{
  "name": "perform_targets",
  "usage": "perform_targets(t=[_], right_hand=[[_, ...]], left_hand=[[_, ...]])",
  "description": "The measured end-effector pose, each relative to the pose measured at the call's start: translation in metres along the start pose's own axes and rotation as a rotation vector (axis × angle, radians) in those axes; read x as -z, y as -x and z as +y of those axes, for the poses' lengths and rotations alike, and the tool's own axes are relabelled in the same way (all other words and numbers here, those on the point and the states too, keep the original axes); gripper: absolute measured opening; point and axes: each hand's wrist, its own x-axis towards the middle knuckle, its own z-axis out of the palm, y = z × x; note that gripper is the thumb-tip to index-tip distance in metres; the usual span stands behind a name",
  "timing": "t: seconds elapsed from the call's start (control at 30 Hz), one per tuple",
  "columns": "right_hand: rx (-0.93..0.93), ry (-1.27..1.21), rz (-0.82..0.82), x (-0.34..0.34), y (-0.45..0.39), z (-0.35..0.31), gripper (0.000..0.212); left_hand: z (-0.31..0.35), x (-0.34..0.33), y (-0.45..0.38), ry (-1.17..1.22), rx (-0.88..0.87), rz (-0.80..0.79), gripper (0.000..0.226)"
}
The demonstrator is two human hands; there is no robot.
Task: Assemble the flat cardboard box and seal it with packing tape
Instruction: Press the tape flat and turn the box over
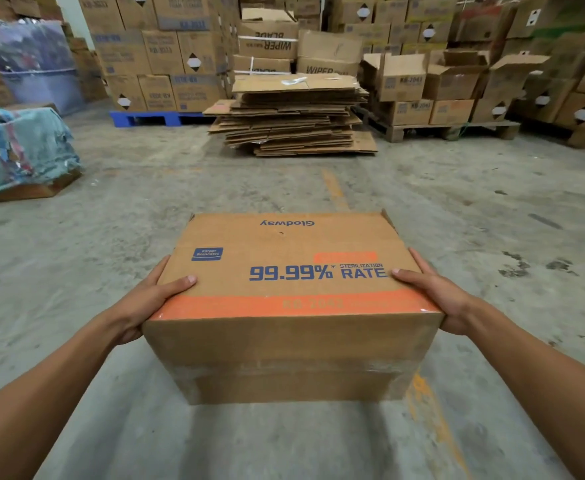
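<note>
An assembled brown cardboard box (291, 306) is held up in front of me above the concrete floor. Its upper face carries blue "99.99% STERILIZATION RATE" print and an orange band. The side facing me shows clear packing tape across its closed flaps. My left hand (152, 299) grips the box's left side, thumb on the upper face. My right hand (436, 296) grips the right side the same way. No tape roll is visible.
A pile of flat cardboard sheets (294, 116) lies on the floor ahead. Stacked cartons on a blue pallet (145, 118) and a wooden pallet (450, 129) line the back. A cloth-covered heap (21, 147) sits at the left. Grey concrete floor (111, 209) surrounds me.
</note>
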Motion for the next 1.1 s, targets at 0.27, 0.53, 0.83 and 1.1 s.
perform_targets(t=[0.27, 0.53, 0.83, 1.1], right_hand=[[0.075, -0.074, -0.012, -0.002, 0.029, 0.018, 0.081], [0.244, 0.011, 0.002, -0.017, 0.053, 0.009, 0.079], [0.559, 0.461, 0.168, -0.041, 0.058, 0.054, 0.086], [0.576, 0.507, 0.225, -0.042, 0.064, 0.062, 0.097]], left_hand=[[-0.011, -0.010, 0.045, 0.043, -0.091, 0.041, 0.081], [0.001, -0.005, 0.073, 0.032, -0.216, 0.069, 0.079], [-0.061, -0.003, 0.097, -0.068, -0.414, 0.239, 0.094], [-0.066, -0.004, 0.102, -0.119, -0.413, 0.248, 0.098]])
